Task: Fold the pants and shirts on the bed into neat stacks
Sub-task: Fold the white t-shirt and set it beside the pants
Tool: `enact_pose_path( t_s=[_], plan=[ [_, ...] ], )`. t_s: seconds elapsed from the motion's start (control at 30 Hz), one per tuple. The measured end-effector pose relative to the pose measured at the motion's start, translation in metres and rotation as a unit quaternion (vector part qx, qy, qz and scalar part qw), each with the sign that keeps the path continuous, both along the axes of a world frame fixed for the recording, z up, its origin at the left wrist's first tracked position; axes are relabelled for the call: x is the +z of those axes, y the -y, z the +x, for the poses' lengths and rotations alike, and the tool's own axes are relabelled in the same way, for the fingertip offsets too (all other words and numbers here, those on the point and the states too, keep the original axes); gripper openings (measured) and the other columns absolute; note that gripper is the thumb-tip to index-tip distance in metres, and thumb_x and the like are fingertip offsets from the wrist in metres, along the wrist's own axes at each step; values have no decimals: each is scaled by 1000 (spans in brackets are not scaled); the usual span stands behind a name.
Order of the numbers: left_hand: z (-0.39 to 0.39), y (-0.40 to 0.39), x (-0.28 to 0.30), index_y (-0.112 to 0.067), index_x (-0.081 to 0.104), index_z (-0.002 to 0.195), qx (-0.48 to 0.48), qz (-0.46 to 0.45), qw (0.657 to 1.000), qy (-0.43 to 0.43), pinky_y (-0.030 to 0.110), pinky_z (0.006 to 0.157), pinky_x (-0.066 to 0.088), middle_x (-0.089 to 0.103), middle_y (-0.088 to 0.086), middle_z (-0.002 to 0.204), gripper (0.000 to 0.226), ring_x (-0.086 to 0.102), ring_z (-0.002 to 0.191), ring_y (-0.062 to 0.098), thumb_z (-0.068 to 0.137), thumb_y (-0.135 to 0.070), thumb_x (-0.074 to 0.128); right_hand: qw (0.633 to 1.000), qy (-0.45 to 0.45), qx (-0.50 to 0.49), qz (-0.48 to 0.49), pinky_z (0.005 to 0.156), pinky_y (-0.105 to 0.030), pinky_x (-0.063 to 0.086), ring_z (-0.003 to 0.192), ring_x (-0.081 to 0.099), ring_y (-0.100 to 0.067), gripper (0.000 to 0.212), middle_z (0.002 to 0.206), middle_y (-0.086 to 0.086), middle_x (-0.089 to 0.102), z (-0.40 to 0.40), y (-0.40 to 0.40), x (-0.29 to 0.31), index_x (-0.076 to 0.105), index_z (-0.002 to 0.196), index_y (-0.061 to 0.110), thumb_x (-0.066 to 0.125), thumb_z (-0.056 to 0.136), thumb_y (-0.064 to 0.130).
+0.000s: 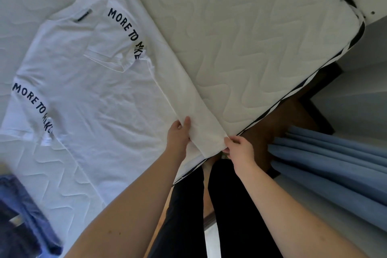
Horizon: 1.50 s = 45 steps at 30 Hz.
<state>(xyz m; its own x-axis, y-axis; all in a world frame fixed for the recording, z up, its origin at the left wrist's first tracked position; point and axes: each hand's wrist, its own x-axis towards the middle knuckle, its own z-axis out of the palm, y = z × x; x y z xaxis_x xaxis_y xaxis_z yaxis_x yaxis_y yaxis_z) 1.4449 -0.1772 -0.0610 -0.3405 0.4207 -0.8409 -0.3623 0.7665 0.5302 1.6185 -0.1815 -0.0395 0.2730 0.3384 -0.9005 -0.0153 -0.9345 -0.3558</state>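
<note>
Both grips pinching shirt [94, 90] hem

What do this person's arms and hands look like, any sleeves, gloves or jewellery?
Both forearms are bare as far as the picture shows, with no sleeves in view. The left hand and right hand wear no gloves, and no rings, watch or bracelets show.

A white shirt [94, 90] with dark navy curved lettering, "MORE TO MAKE", printed on each sleeve, and a small dark label at its collar. Under the shirt, the bed [251, 37] is off-white, quilted in a wavy zigzag stitch pattern, with a dark-striped edge band. Left of the shirt's hem lies blue denim cloth [23, 216]. Right of the shirt, past the bed's edge, hangs a pale blue pleated curtain [335, 165]. Below the shirt, black trousers [209, 216].
</note>
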Motion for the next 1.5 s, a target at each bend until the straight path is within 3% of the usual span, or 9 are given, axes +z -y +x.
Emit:
enact_pose_path(
  t_s=[0.23, 0.4, 0.6, 0.8, 0.97, 1.13, 1.2, 1.37, 1.5],
  plan=[
    [20, 12, 3, -13, 54, 126, -36, 9, 997, 67, 46, 94, 54, 69, 5, 116, 32, 66, 107, 25, 95, -11, 62, 990, -14, -137, -23, 72, -28, 50, 78, 66, -12, 12, 89, -1, 68, 6, 13, 1, 63, 103, 12, 64, 94, 21],
    [25, 9, 0, -19, 60, 111, -85, -31, 996, -1, 45, 92, 55, 68, 2, 110, 14, 66, 103, 25, 97, -23, 57, 984, 120, 99, 81, 87, -34, 49, 97, 60, -18, 37, 108, 0, 60, 7, 5, -8, 60, 116, 18, 65, 90, 43],
    [21, 20, 0, -12, 67, 79, -141, -81, 986, -48, 42, 71, 62, 75, 10, 84, 22, 73, 72, 24, 90, -30, 69, 889, 117, 436, 82, 91, -44, 49, 103, 60, -25, 31, 107, -1, 65, 8, -28, -8, 61, 108, 18, 61, 92, 44],
    [16, 25, 3, -18, 59, 65, -386, -102, 898, -186, 32, 73, 55, 71, -4, 61, 38, 67, 64, 11, 93, -44, 56, 841, 188, 505, 44, 75, -39, 51, 88, 61, -27, 35, 95, -4, 64, 17, -33, 3, 54, 99, 18, 53, 94, 53],
    [6, 14, 10, -18, 53, 65, -412, -99, 885, -194, 30, 64, 51, 67, -2, 59, 42, 65, 63, 15, 93, -50, 51, 726, 345, 556, 211, 84, -40, 45, 99, 55, -26, 39, 108, -7, 59, 12, -24, 6, 56, 112, 13, 53, 95, 48],
    [-21, -20, 20, -17, 42, 66, -357, 25, 865, -350, 32, 50, 30, 48, 1, 59, 38, 49, 60, 23, 99, -36, 44, 679, 320, 575, 325, 105, -45, 37, 127, 49, -32, 44, 137, -13, 53, -12, -38, -4, 51, 135, 8, 53, 97, 31],
    [-36, -43, 20, -11, 48, 73, -355, 107, 832, -414, 38, 59, 38, 52, 6, 69, 28, 50, 67, 27, 98, -24, 48, 662, 304, 598, 335, 115, -43, 27, 140, 37, -28, 50, 151, -11, 41, -31, -50, -9, 41, 145, 8, 48, 100, 28],
    [-75, -107, 5, -8, 66, 107, -395, 224, 667, -591, 43, 89, 42, 65, 12, 107, 19, 61, 102, 34, 92, -14, 54, 618, 298, 611, 396, 119, -38, 23, 145, 31, -25, 53, 156, -10, 33, -87, -86, -20, 34, 149, 4, 43, 100, 19],
    [-113, -154, -18, -12, 27, 153, -540, 141, 585, -589, 43, 121, 5, 22, 8, 161, 57, 15, 150, 26, 99, -27, 38, 587, 295, 623, 424, 120, -36, 21, 146, 27, -22, 53, 159, -9, 28, -123, -115, -31, 31, 151, 5, 37, 99, 17]
  ],
)
